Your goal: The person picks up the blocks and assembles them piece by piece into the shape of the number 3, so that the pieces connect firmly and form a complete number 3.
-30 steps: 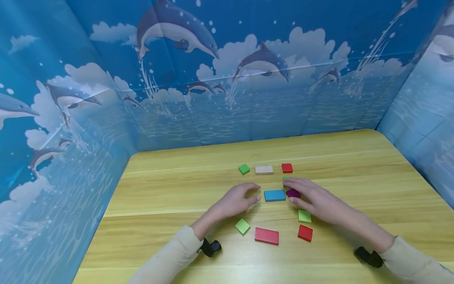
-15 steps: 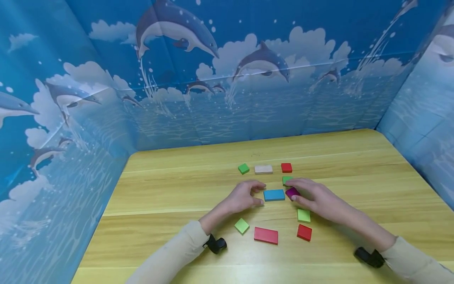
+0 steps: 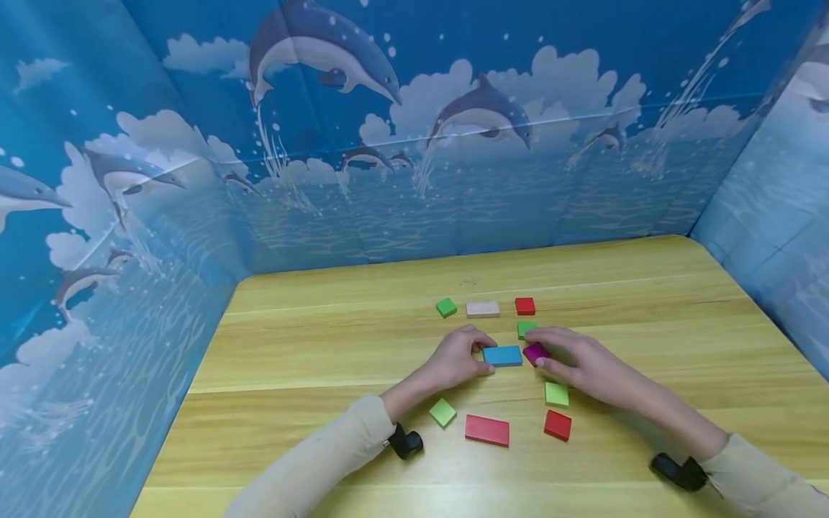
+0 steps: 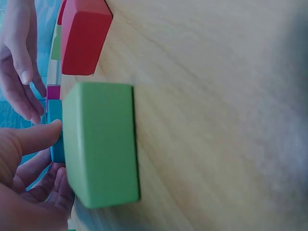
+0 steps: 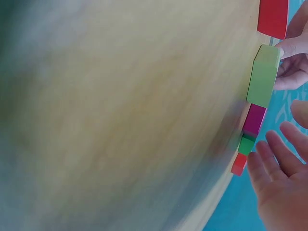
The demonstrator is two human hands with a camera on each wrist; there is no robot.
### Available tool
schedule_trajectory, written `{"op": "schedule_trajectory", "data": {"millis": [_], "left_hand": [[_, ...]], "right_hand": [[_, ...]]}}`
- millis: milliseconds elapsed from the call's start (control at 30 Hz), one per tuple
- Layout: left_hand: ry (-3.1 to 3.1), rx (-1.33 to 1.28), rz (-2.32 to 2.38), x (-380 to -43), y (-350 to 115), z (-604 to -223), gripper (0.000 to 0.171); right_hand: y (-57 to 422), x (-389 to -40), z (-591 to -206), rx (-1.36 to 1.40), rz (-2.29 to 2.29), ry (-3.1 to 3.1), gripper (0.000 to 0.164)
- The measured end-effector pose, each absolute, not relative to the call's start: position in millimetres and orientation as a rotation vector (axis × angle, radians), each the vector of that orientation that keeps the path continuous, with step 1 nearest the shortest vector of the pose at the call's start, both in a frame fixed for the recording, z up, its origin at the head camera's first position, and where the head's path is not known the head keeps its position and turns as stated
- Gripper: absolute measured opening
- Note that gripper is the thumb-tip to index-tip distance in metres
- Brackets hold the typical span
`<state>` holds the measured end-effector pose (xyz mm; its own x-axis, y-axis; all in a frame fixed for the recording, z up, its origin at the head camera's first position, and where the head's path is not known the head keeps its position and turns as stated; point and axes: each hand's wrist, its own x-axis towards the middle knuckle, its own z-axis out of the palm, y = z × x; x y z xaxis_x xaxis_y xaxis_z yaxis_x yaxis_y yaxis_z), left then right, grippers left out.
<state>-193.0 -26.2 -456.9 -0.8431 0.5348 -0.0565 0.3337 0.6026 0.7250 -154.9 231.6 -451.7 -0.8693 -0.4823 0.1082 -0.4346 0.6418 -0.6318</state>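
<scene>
A flat blue block point(image 3: 502, 356) lies on the wooden table. My left hand point(image 3: 453, 357) holds its left end, thumb on the near side and fingers on the far side; the left wrist view shows the thumb against the blue block point(image 4: 56, 144). Just right of it sits a purple block point(image 3: 535, 353), turned at an angle. My right hand point(image 3: 586, 365) hovers around the purple block's right side, its thumb close to the near corner. Its fingers look loose and spread in the right wrist view, beside the purple block point(image 5: 254, 119). A green block point(image 3: 526, 330) is near its fingertips.
Behind are a green block point(image 3: 446, 308), a whitish block point(image 3: 482, 309) and a red block point(image 3: 525, 306). Nearer lie two lime blocks point(image 3: 556, 393), a long red block point(image 3: 487, 430) and a small red one point(image 3: 558, 425). A dolphin-print curtain point(image 3: 414, 194) surrounds the table.
My left hand has moved right, from beside the blue block to its left end, and its thumb and fingers have closed in on it. The right hand has barely shifted.
</scene>
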Motion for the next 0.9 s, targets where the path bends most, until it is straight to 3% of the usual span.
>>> {"op": "schedule_trajectory", "data": {"millis": [900], "left_hand": [[2.609, 0.729, 1.081, -195, -59, -457, 0.029]], "right_hand": [[229, -158, -452, -0.767, -1.007, 2.78, 0.04]]}}
